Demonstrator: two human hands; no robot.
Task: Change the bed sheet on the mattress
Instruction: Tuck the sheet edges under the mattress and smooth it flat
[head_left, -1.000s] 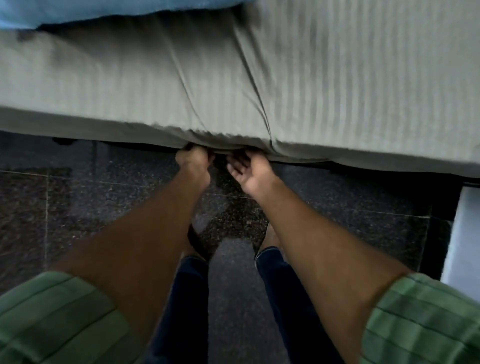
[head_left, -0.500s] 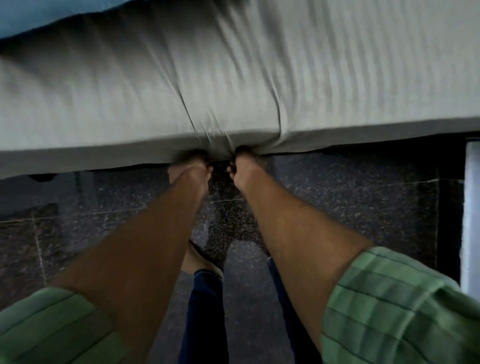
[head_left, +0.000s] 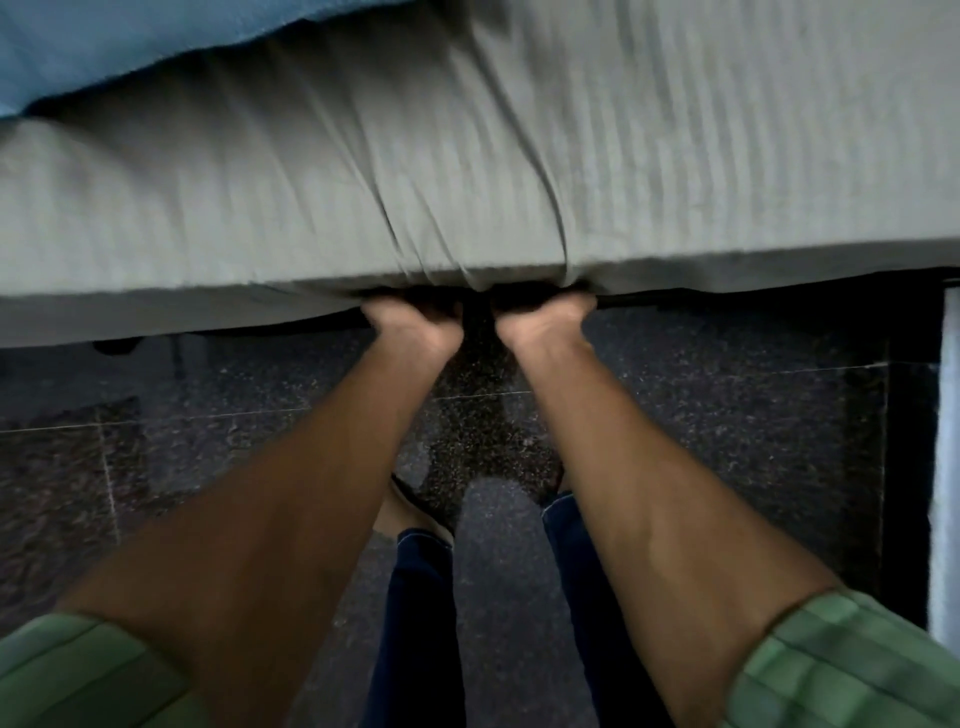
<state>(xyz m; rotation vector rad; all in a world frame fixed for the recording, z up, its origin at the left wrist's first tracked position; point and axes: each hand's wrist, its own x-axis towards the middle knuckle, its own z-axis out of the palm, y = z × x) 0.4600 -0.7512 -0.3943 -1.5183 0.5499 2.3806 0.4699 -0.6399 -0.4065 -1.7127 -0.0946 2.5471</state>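
Both hands sit side by side at the lower edge of the mattress (head_left: 727, 156), which spans the upper frame under the grey striped bed sheet (head_left: 311, 197). Left hand (head_left: 415, 325) and right hand (head_left: 545, 319) reach beneath that edge; fingers hidden under the fabric, grip cannot be determined. Sheet creases converge above both hands
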